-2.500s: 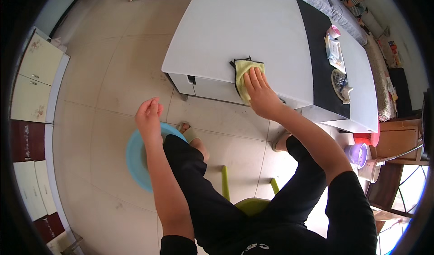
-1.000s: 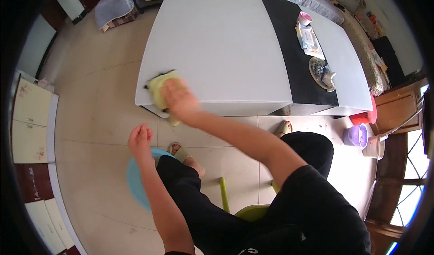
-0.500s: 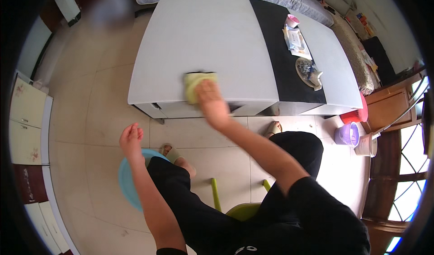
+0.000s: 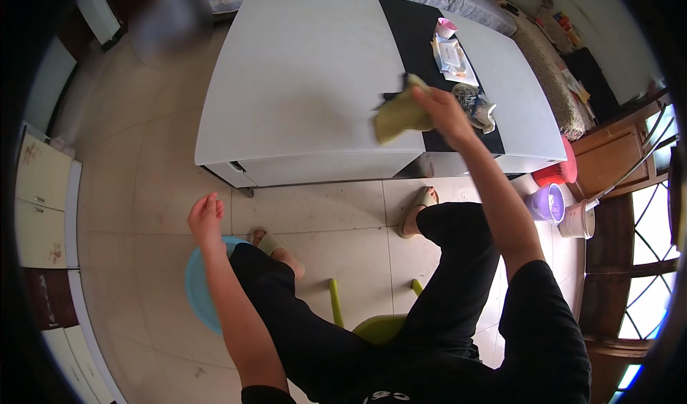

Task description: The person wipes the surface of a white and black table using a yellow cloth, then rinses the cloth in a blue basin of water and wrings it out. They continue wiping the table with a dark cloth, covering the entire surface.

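Cloth (image 4: 402, 120) gripped in the right hand (image 4: 445, 114) over the white table (image 4: 300, 67) — left hand (image 4: 206, 218) loosely clenched.

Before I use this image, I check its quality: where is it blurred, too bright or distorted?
In the head view, a grey patch at upper left is blurred beyond recognition, the cloth looks slightly smeared, the window panes at right glare white, and the cabinets along the left rim appear bent.
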`<action>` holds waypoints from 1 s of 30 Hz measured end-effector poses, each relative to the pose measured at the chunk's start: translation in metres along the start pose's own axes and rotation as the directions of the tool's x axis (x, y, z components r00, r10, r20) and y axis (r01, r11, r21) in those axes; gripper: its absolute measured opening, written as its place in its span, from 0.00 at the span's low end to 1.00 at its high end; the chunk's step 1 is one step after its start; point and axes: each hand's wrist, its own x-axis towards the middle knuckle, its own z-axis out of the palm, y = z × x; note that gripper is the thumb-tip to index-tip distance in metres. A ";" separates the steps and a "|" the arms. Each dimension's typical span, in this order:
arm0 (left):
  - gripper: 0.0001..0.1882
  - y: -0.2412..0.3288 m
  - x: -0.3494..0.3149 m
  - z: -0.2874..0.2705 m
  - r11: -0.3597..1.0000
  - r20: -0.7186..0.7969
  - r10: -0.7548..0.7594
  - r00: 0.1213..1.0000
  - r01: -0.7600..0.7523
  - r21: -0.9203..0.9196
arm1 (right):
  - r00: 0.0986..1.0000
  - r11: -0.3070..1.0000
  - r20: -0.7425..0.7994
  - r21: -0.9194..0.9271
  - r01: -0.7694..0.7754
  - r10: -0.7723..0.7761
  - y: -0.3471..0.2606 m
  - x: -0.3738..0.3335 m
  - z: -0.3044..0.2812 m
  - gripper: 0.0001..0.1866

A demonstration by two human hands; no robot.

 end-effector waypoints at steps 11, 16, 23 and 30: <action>0.10 -0.010 0.004 -0.005 0.998 0.006 0.029 1.000 -0.029 0.055 | 0.862 0.509 -0.038 -0.820 0.263 -0.506 0.093 -0.043 0.128 0.20; 0.10 -0.008 0.006 -0.001 0.997 -0.013 -0.009 1.000 0.010 0.081 | 0.948 0.924 0.169 -0.232 0.303 -0.268 -0.002 -0.011 0.258 0.15; 0.10 -0.014 0.011 -0.016 0.999 0.002 -0.025 1.000 0.025 -0.026 | 0.890 0.746 0.453 0.611 -0.264 -0.056 -0.032 0.020 0.192 0.26; 0.09 -0.008 0.005 -0.018 1.000 -0.038 0.020 0.999 -0.021 -0.010 | 0.983 0.995 -0.176 0.084 0.063 -0.047 -0.010 -0.019 -0.003 0.21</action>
